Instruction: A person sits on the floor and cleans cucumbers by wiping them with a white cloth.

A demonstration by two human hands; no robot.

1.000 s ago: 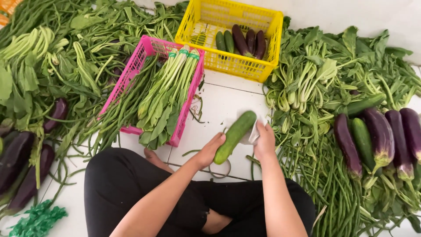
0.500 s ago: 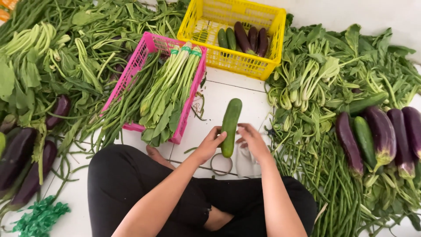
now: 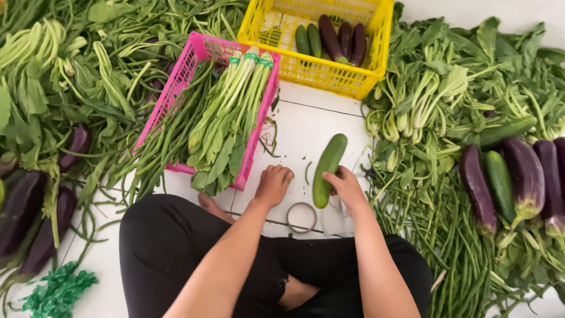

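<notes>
— While you sit cross-legged on the floor [image 3: 306, 126], what lies at your nine o'clock?

— Eggplants [image 3: 23, 212] on loose greens [image 3: 53, 88], with a green twine bundle [image 3: 56, 291] at seven. Next comes a pink crate [image 3: 176, 79] at eleven, holding long beans [image 3: 170, 138] and banded stalk bundles [image 3: 232, 112].

— And the hands?

— Left hand [image 3: 272, 185] is curled knuckles-down on the tile, just below the pink crate; whether it pinches anything I cannot tell. Between the hands lies a tape ring [image 3: 301, 217]. Right hand [image 3: 347, 188] grips the lower part of the cucumber [image 3: 326, 169], which stands tilted over the floor, tip toward twelve.

— How would you handle the cucumber well?

— I'd judge a firm grip near the middle best, since it is held low and the free end is long; the skin looks smooth and could slip. A clear bag [image 3: 332, 218] seems to lie under that hand, so the left hand could steady it.

— Further right?

— At twelve a yellow crate [image 3: 312, 73] holds cucumbers and eggplants. From one to five o'clock, leafy greens [image 3: 447, 88] piled over long beans, then more eggplants and cucumbers [image 3: 500, 179] at three.

— The room?

— White tiled floor with dark grout, daylight, a pale wall edge at one o'clock.
</notes>
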